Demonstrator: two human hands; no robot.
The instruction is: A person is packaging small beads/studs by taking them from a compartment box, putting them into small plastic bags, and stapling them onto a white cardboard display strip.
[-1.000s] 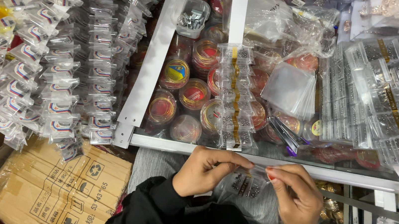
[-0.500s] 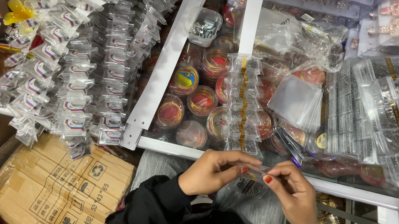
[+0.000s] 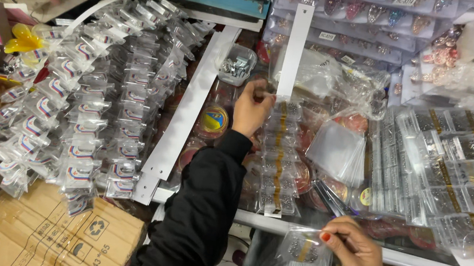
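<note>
Fingers of the left hand (image 3: 252,106) are pinching the top of a white hanging strip (image 3: 278,155) loaded with small clear packets of beads, near the back of the cluttered worktop (image 3: 412,263). The grip looks meant to steady the strip so another packet can be hooked on — a judgement, since the contact point is partly covered by the hand itself. The right hand (image 3: 357,256) is hovering at the worktop's front edge, thumb and forefinger pressed on a single clear bead packet (image 3: 301,248), holding it by one corner so it is hanging free and ready.

A second, bare white strip (image 3: 185,118) is lying diagonally to the left, beside a fanned mass of packaged trinkets (image 3: 85,110). A small clear box of metal bits (image 3: 237,64) is sitting just behind the left hand. Round, lidded pots (image 3: 214,120) are lying under the strips — their contents are hard to make out through the plastic. Flat cardboard (image 3: 41,235) is showing below the front edge, cut off by the frame. What the right-side clear boxes (image 3: 458,176) are holding is too small to tell.
</note>
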